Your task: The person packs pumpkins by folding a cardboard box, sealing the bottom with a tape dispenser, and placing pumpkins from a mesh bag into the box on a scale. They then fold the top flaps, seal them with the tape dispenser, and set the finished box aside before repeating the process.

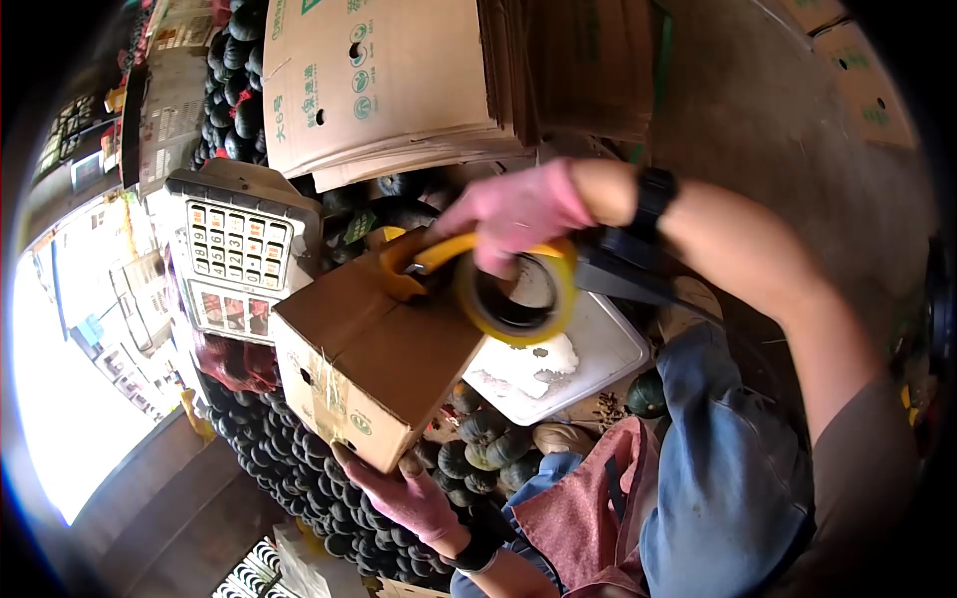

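My right hand (525,211), in a pink glove, grips a yellow tape dispenser (444,251) that carries a large roll of tape (565,299). The dispenser's front end touches the far part of a brown cardboard box (399,344), over its closed flaps. My left hand (414,503), also gloved in pink, holds the box's near lower corner, fingers partly hidden beneath it. A strip of clear tape shows on the box's side. The box sits tilted in view beside a white scale platform (573,374), partly covering it.
A scale display with keypad (237,244) stands beyond the box. Stacked flat cartons (389,85) rise at the top. Many dark green squashes (329,488) lie on the left and below, and more squashes (488,444) lie near the scale.
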Demonstrator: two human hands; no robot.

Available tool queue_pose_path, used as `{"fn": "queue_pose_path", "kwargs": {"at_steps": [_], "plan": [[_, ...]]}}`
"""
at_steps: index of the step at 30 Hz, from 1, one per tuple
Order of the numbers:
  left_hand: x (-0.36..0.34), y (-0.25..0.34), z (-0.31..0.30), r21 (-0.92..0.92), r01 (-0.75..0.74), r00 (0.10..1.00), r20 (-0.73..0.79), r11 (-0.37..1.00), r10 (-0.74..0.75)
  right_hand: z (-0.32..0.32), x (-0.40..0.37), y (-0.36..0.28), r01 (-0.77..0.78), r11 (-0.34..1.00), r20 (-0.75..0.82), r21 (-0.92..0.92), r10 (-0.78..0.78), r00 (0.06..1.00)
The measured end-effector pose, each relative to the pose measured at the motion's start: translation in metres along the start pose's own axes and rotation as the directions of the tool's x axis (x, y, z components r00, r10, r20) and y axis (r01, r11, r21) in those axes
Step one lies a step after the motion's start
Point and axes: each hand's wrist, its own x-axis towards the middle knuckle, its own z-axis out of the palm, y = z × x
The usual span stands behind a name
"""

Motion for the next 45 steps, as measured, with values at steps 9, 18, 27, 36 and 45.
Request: {"fn": "queue_pose_path", "kwargs": {"at_steps": [9,18,27,36,45], "plan": [[-0.069,0.017,-0.043,0.065,0.068,0.981,0.175,0.996,-0.078,0.049,-0.037,0.066,0.131,0.957,-0.119,0.258,-0.104,0.988],[-0.015,0.015,-0.005,-0.036,-0.231,0.973,0.000,0.972,0.231,0.047,-0.048,0.061,0.131,0.991,0.092,0.025,-0.133,0.987],[-0.049,0.073,-0.030,-0.279,-0.445,0.873,0.077,0.851,0.482,0.010,-0.043,0.045,0.187,0.972,-0.200,0.145,-0.157,0.967],[0.011,0.090,0.008,0.183,-0.336,0.942,0.087,0.924,0.325,0.019,-0.091,0.057,0.222,0.968,0.070,-0.117,-0.215,0.974],[0.012,0.109,-0.002,0.226,-0.243,0.955,0.225,0.943,0.192,0.129,-0.053,0.013,0.099,0.696,0.282,-0.711,0.153,0.947]]}}
